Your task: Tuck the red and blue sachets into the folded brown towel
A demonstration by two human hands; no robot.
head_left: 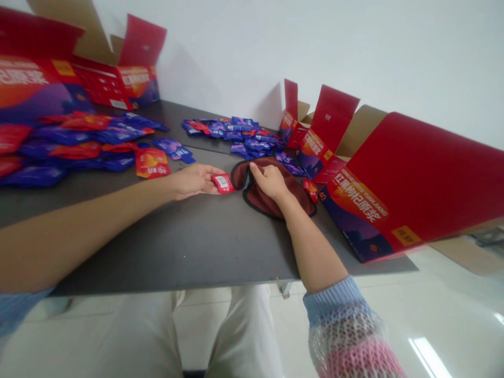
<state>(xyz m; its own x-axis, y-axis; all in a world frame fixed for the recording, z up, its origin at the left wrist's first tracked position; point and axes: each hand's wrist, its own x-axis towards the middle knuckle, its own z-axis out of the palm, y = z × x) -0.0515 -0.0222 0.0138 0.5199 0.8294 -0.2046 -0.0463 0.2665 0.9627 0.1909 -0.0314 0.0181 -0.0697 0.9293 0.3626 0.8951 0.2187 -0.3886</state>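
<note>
My left hand [192, 181] lies on the dark table and pinches a small red sachet [222, 183] with a white label. The sachet's tip sits at the mouth of a dark maroon cloth pouch [262, 200] that lies flat on the table. My right hand [270, 180] rests on the pouch, fingers curled round its black-edged opening, holding it apart. Another red sachet [311, 189] lies just right of the pouch.
Heaps of purple and red sachets [240, 134] cover the table's back and left side [74, 144]. A larger red packet [151, 162] lies near my left wrist. Open red cartons stand at right [397, 194], behind it [315, 136] and at the back left [35, 79]. The table's front edge [177, 286] is close above my lap.
</note>
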